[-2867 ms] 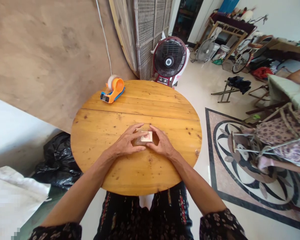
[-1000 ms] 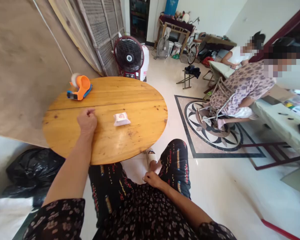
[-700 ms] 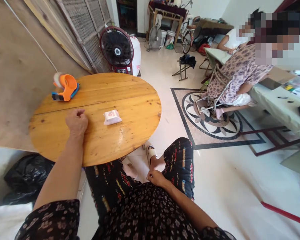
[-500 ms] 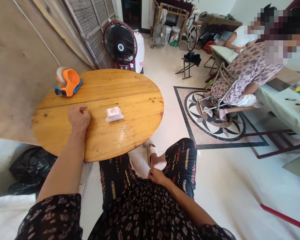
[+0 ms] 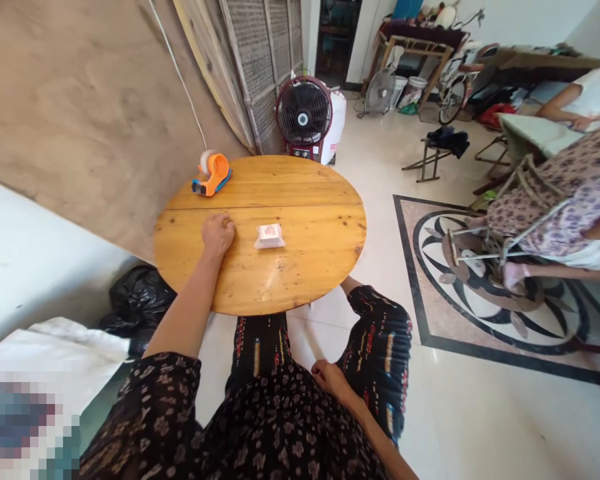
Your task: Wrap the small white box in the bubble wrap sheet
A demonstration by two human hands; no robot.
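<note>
The left hand (image 5: pixel 218 234) rests on the table (image 5: pixel 325 267) as a loose fist, gripping nothing that shows. The right hand (image 5: pixel 329 377) lies on the lap, fingers curled, empty as far as can be seen. The packet (image 5: pixel 269 236), small, white, flat, with a pink mark on top, lies just right of the left hand, apart from it. A tape dispenser (image 5: pixel 211 175) sits at the far edge.

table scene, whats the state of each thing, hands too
left hand: closed in a fist, resting on the table
right hand: on the lap, holding nothing
small packet: lying flat, untouched, right of the left hand
tape dispenser: at the far edge, untouched
fan: upright on the floor
</note>
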